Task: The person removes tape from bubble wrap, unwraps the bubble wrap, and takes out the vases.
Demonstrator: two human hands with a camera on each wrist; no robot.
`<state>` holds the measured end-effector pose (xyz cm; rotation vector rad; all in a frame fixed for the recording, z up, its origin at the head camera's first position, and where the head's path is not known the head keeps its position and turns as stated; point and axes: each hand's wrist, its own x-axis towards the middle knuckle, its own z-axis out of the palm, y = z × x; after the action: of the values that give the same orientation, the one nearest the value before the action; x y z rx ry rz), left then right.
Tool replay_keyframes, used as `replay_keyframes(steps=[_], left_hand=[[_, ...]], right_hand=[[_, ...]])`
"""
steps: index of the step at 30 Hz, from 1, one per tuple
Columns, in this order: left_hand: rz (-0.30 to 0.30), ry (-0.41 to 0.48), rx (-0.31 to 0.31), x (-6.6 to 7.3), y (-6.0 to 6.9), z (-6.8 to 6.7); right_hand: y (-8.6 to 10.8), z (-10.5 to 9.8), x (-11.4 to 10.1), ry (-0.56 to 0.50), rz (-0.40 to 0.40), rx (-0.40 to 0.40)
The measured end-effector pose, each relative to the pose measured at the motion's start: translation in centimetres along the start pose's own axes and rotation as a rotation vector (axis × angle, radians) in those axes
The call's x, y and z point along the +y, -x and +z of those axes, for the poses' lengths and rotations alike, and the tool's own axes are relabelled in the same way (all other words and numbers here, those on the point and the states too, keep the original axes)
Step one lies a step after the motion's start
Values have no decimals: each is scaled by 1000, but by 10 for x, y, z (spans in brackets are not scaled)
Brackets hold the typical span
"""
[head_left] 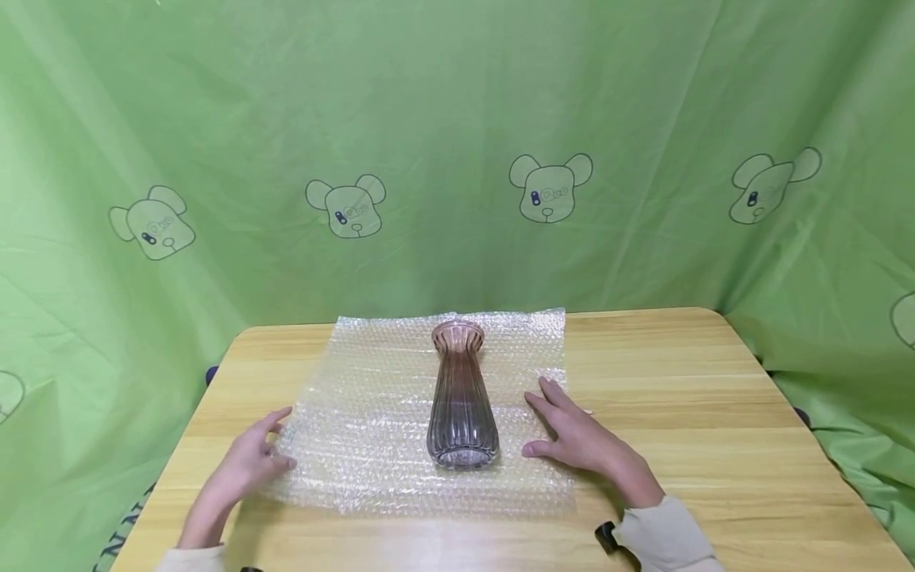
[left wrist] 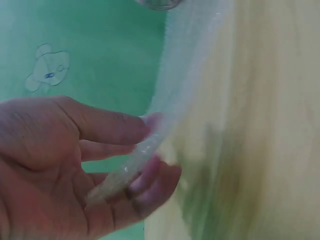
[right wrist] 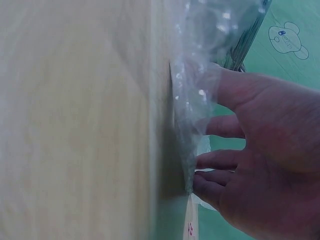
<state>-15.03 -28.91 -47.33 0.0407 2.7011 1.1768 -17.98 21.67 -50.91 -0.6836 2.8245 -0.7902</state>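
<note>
A ribbed glass vase (head_left: 461, 397), pink at its neck and grey at its base, lies on its side on a sheet of bubble wrap (head_left: 357, 445). At the sheet's left edge is my left hand (head_left: 246, 461); the left wrist view shows the wrap (left wrist: 182, 75) held between the thumb and fingers of that hand (left wrist: 75, 165). On the right edge, the spread fingers of my right hand (head_left: 579, 437) touch the sheet. In the right wrist view the fingertips of this hand (right wrist: 260, 145) meet the wrap (right wrist: 185, 135), partly hidden behind it.
A light wooden table (head_left: 686, 397) carries the sheet. Green cloth (head_left: 443, 95) printed with bear heads hangs behind the table and down both sides. A dark band (head_left: 606, 538) is at the right wrist, by the pale sleeve (head_left: 665, 536).
</note>
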Motion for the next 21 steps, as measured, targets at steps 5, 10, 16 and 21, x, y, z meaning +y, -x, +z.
replay_keyframes(steps=[5, 10, 16, 21], left_hand=[[12, -258, 43, -1, -3, 8], [-10, -373, 50, -1, -1, 11], [65, -375, 17, 14, -1, 10], [205, -314, -65, 43, -6, 13]], right_hand=[[0, -1, -1, -3, -3, -1], [-1, 1, -2, -1, -11, -3], [-1, 1, -1, -7, 0, -3], [0, 2, 2, -19, 5, -10]])
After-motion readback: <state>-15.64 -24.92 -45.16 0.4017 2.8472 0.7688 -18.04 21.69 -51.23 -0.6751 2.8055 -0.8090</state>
